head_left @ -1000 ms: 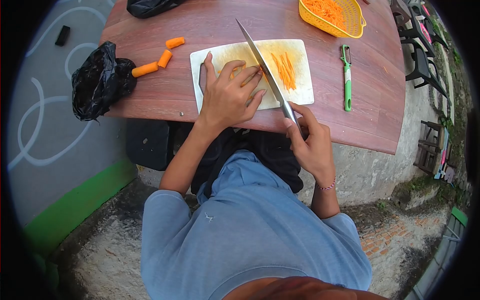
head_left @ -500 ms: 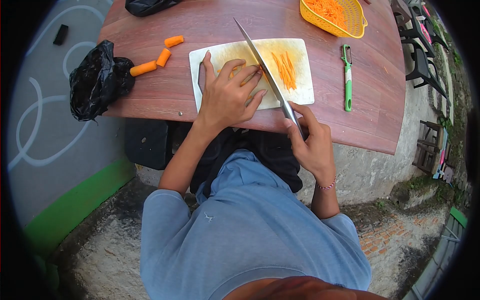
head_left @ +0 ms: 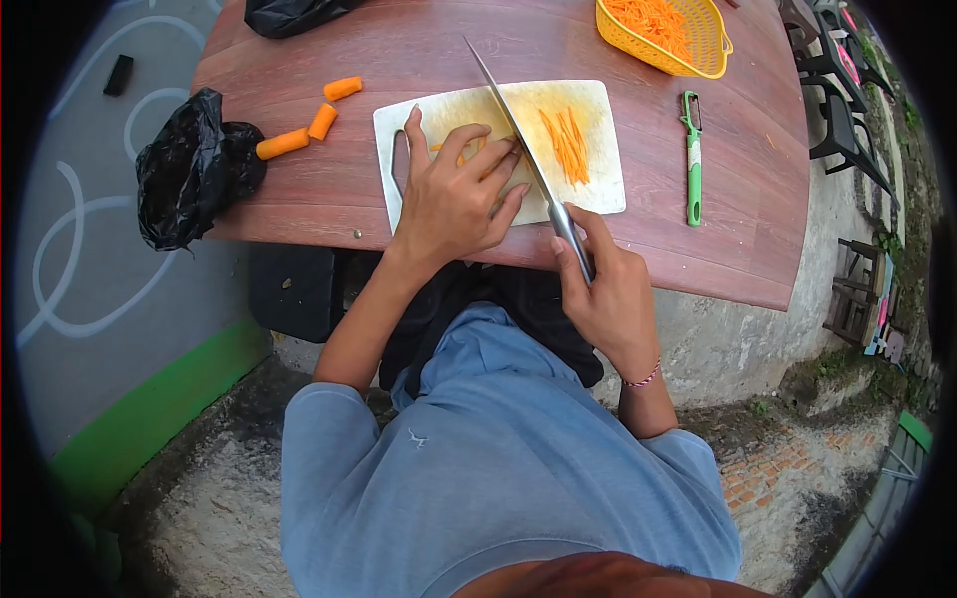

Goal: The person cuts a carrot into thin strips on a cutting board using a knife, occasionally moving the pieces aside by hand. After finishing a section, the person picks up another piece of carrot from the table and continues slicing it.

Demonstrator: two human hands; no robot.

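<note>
My right hand (head_left: 610, 289) grips the handle of a long kitchen knife (head_left: 528, 159), its blade slanting up and left over the cutting board (head_left: 608, 110). Beside the blade, my left hand (head_left: 454, 199) presses on carrot slices (head_left: 446, 151) with bent, parted fingers. Its fingertips are close against the blade, and the slices are mostly hidden beneath them. On the board's right half lies a small pile of thin carrot strips (head_left: 566, 148).
A yellow basket (head_left: 720, 55) of carrot shreds stands at the back right. A green peeler (head_left: 693, 169) lies right of the board. Carrot pieces (head_left: 322, 122) rest at left near a black plastic bag (head_left: 194, 169) hanging over the table (head_left: 329, 199). Another black bag (head_left: 289, 15) sits behind.
My right hand and the knife handle have shifted slightly left. My left hand stays on the carrot slices, nearly still.
</note>
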